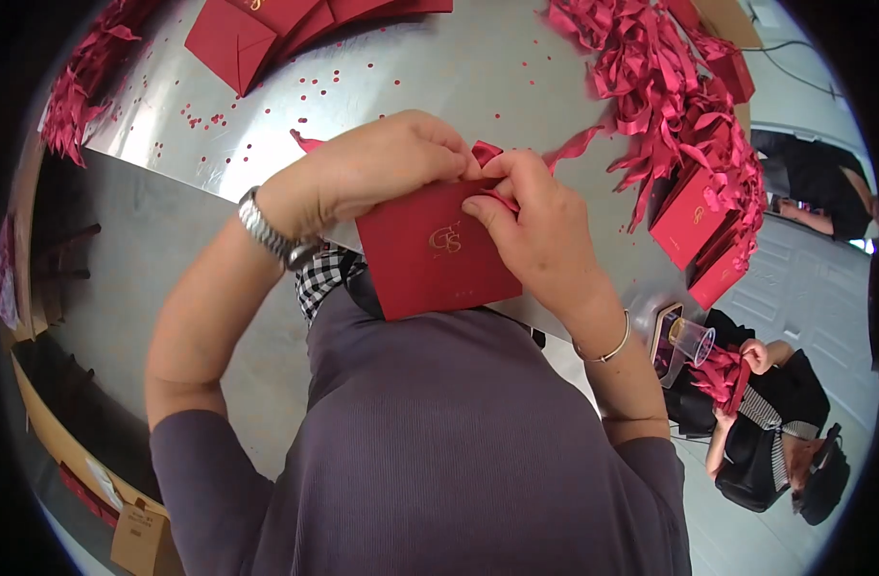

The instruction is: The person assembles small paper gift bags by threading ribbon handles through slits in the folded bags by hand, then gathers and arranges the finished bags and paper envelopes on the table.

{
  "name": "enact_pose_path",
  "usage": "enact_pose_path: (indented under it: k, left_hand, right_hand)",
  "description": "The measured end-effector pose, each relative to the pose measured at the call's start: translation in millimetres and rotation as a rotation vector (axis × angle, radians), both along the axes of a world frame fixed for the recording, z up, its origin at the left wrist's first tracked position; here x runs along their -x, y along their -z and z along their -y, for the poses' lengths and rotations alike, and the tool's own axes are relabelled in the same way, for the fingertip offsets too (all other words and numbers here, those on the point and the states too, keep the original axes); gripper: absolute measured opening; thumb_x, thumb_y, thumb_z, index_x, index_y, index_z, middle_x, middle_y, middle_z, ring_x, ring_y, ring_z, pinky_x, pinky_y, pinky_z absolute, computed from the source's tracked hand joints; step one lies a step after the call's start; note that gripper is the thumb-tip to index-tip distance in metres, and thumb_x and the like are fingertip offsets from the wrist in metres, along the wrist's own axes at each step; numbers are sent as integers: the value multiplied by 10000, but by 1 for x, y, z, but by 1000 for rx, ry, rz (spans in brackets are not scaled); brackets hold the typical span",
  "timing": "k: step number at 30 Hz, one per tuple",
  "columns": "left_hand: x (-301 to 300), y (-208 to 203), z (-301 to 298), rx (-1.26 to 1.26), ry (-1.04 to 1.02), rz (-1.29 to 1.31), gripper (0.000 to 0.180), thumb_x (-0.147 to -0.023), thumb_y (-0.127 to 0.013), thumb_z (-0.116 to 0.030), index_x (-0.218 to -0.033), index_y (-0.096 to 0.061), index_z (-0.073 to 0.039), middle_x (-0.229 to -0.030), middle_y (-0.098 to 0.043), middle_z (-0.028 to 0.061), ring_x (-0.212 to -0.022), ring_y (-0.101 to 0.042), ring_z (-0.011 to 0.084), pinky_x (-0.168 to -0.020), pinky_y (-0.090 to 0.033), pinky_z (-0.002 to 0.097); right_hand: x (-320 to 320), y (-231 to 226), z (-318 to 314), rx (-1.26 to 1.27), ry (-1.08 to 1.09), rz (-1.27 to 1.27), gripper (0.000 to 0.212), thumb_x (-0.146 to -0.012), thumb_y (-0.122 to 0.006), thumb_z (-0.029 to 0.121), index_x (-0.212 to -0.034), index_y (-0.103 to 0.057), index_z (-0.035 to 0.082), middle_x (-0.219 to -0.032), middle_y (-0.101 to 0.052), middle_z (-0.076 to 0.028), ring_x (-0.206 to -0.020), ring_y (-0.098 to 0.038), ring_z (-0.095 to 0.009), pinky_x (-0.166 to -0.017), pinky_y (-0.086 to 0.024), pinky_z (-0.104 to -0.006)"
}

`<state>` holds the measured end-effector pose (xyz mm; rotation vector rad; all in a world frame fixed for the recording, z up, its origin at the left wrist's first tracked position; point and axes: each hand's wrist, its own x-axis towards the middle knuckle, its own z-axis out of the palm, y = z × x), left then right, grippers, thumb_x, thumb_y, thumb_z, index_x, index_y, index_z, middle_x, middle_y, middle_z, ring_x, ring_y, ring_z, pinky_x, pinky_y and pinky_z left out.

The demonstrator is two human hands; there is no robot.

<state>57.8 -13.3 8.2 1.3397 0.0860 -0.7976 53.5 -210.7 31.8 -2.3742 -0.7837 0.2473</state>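
Observation:
A red paper gift bag [439, 264] with gold print stands tilted at the table's near edge, against my body. Both my hands are closed at its upper edge. My right hand [550, 235] pinches the bag's top corner and a red ribbon, its thumb on the front face. From beside it a ribbon tail [576, 147] runs out to the right. My left hand [391, 163], wrist bent over the top, has its fingers curled in at the same ribbon; the fingertips are partly hidden. Another ribbon end [305, 141] shows beyond my left wrist.
Red bags [230, 43] lie at the table's far side. Small red paper dots [209, 120] are scattered on the metal table [449, 82]. A heap of red ribbons [651, 82] and ribboned bags [694, 216] fill the right. Near a clear cup [691, 341], a co-worker's hands [758, 355] hold ribbons.

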Motion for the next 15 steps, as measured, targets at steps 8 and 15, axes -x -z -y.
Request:
enact_pose_path:
  k: [8,15]
  left_hand:
    - [-24,-2,6,-454,397,455,129,-874,-598,-104,-922,-667,-5,-694,-622,67,-630,-571,152,-593,-453,302]
    - [5,9,6,-775,71,964,123,-833,-539,-95,-808,-611,2,-772,-625,223,-748,-605,424,-661,-480,475]
  right_hand:
    - [0,10,4,18,-11,-35,338,-802,-706,192,-1039,-513,50,-789,-639,-112,-678,-637,-307,-590,-496,-379]
    - [18,27,3,46,19,-68,713,-770,-730,217,-1368,-382,46,-846,-653,-123,-718,-653,-292,-641,-520,-395]
